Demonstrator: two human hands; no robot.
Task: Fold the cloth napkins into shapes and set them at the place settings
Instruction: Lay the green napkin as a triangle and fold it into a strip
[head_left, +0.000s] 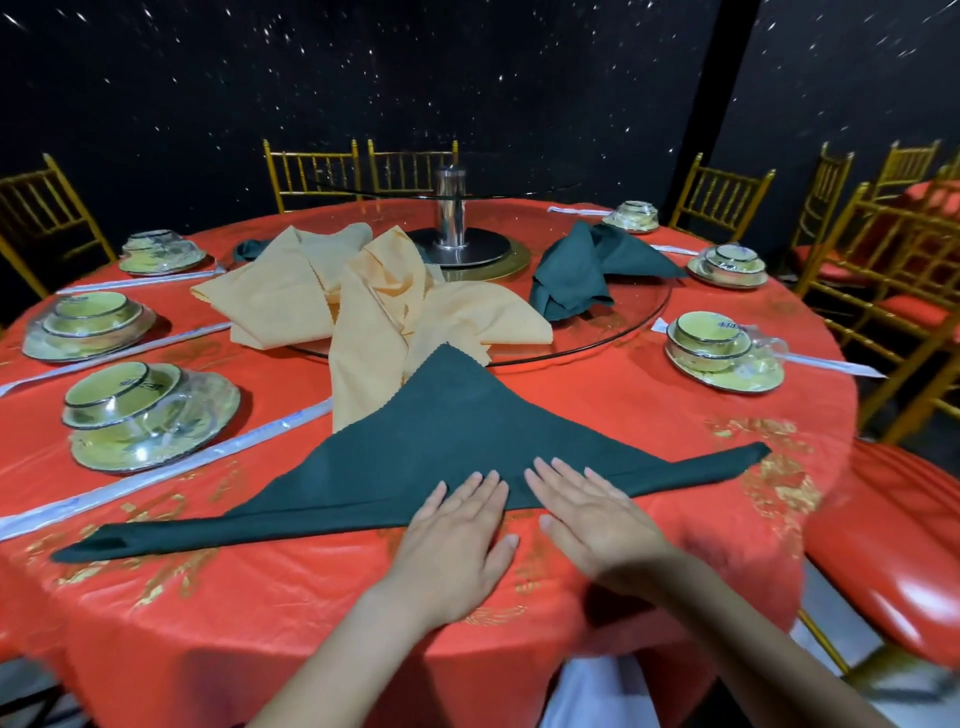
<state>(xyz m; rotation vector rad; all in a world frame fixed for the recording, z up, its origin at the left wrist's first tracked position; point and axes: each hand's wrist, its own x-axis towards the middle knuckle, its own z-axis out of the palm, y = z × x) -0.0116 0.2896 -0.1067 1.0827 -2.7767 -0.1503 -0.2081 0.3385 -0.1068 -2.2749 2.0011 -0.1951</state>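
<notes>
Left hand (457, 525) and right hand (592, 514) lie flat side by side, fingers straight and slightly spread. They press the near edge of one dark green napkin (441, 441), folded into a triangle on the red tablecloth (649, 415). Six wrapped place settings (150, 410) are visible, three on each side.

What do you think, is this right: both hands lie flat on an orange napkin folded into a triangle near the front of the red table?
Wrong colour: in the head view the left hand and right hand lie flat on a dark green napkin, not orange, folded into a triangle near the front of the red table.
</notes>
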